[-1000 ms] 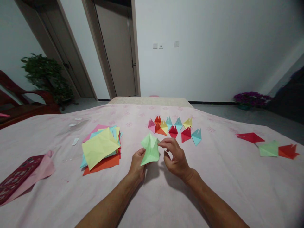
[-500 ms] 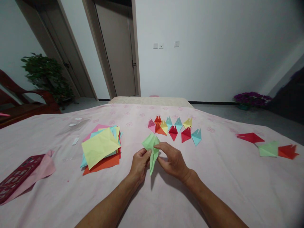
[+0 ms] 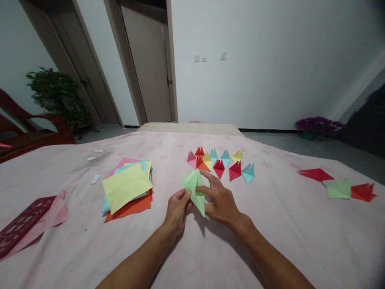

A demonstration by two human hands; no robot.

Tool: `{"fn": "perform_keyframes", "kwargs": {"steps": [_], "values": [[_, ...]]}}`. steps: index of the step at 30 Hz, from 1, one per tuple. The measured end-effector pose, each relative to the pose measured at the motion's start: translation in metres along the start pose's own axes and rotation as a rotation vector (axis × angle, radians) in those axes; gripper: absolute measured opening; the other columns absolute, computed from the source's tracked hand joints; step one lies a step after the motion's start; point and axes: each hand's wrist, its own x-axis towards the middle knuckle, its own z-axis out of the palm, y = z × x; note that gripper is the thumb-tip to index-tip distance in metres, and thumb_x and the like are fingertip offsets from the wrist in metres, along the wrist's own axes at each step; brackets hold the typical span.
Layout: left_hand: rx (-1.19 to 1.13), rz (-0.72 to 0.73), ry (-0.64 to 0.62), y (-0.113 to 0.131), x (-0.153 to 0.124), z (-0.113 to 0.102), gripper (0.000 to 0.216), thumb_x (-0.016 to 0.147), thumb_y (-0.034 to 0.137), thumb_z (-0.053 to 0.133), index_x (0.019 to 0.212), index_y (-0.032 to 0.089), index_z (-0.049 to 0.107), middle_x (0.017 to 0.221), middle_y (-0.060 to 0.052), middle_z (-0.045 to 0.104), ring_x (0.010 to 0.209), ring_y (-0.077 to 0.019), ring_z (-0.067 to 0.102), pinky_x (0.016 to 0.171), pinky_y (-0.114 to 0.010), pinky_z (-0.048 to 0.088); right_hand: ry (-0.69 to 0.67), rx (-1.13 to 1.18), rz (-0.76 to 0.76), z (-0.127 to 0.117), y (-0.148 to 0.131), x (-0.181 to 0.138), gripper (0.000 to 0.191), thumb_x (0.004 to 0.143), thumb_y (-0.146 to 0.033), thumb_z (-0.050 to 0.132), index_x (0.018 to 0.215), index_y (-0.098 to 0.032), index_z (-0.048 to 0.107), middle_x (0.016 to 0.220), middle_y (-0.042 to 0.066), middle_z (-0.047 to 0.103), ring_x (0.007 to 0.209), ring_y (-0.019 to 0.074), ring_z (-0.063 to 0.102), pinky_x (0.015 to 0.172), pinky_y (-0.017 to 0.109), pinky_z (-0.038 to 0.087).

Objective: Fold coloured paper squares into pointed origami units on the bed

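Note:
A partly folded piece of light green origami paper (image 3: 192, 181) is held above the cloth, its long point slanting down toward me. My left hand (image 3: 178, 206) pinches its left edge between thumb and fingers. On the other side, my right hand (image 3: 221, 198) is closed around the right edge, with the index finger lying across a flap and the thumb underneath. Just beyond the hands sit several small folded paper cranes, among them a dark red one (image 3: 219, 168) and a blue one (image 3: 248, 173).
At left lies a stack of coloured paper squares (image 3: 126, 188), near clear plastic wrappers. A dark red patterned packet (image 3: 24, 220) rests on pink cloth at far left. Red (image 3: 317, 174), green (image 3: 339, 188) and orange-red (image 3: 363, 192) folded papers lie at right on the pink tablecloth (image 3: 285, 228).
The green paper's lower point has swung to the right and its flap has spread wider. My right fingers have shifted along it; the left hand keeps its pinch.

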Motion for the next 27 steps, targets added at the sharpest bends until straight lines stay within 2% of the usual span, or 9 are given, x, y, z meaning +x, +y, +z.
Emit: {"fn": "perform_keyframes", "kwargs": {"steps": [3,8,12,16,20,24,27], "values": [[-0.02,0.002,0.016,0.0,-0.001,0.001,0.038,0.061,0.033,0.088,0.086,0.01,0.071,0.076,-0.004,0.071,0.062,-0.01,0.062,0.06,-0.019,0.051,0.065,-0.049,-0.035,0.003,-0.003,-0.001,0.021,0.074,-0.02,0.07,0.095,-0.026,0.071,0.149,0.006,0.041,0.133,0.0321,0.041,0.105,0.047,0.04],[-0.058,0.031,0.03,-0.002,-0.001,0.0,0.032,0.063,0.028,0.087,0.084,0.011,0.07,0.072,-0.001,0.069,0.06,-0.0076,0.06,0.059,-0.016,0.049,0.157,-0.069,-0.043,0.006,-0.007,-0.004,0.012,0.074,-0.019,0.068,0.085,-0.024,0.07,0.12,0.008,0.06,0.108,0.0285,0.053,0.09,0.042,0.044],[-0.083,0.041,0.037,-0.003,-0.002,0.0,0.03,0.064,0.027,0.086,0.083,0.012,0.069,0.066,0.001,0.066,0.055,-0.0065,0.058,0.052,-0.015,0.046,0.104,-0.117,-0.087,0.006,-0.011,-0.006,0.017,0.072,-0.015,0.065,0.085,-0.024,0.07,0.104,0.005,0.066,0.09,0.0246,0.053,0.077,0.038,0.041],[-0.109,0.028,0.012,-0.001,-0.003,0.002,0.034,0.062,0.027,0.087,0.087,0.011,0.07,0.072,-0.001,0.069,0.054,-0.007,0.059,0.049,-0.016,0.046,0.083,-0.106,-0.062,0.006,-0.016,-0.005,0.019,0.077,-0.026,0.069,0.096,-0.025,0.071,0.101,0.005,0.069,0.085,0.0232,0.051,0.074,0.036,0.038],[-0.14,0.019,0.031,0.0,-0.004,0.002,0.039,0.061,0.024,0.088,0.095,0.012,0.072,0.085,-0.005,0.074,0.067,-0.0089,0.066,0.061,-0.016,0.052,0.098,-0.056,-0.007,0.006,-0.015,-0.004,0.017,0.082,-0.037,0.069,0.094,-0.026,0.072,0.089,0.004,0.07,0.082,0.0226,0.051,0.074,0.036,0.037],[-0.172,0.023,0.022,-0.003,-0.004,0.001,0.035,0.062,0.024,0.088,0.091,0.013,0.073,0.095,-0.007,0.075,0.084,-0.013,0.069,0.079,-0.021,0.056,0.131,-0.008,0.05,0.007,-0.01,-0.003,0.012,0.084,-0.036,0.07,0.089,-0.025,0.073,0.082,0.003,0.071,0.08,0.0218,0.052,0.073,0.035,0.038],[-0.174,0.026,-0.005,-0.004,-0.005,0.002,0.032,0.063,0.024,0.087,0.089,0.013,0.073,0.096,-0.007,0.075,0.088,-0.0146,0.069,0.085,-0.024,0.055,0.148,0.018,0.089,0.008,-0.004,-0.001,0.011,0.083,-0.035,0.072,0.084,-0.025,0.074,0.077,0.002,0.071,0.075,0.0204,0.054,0.071,0.033,0.038]]}}
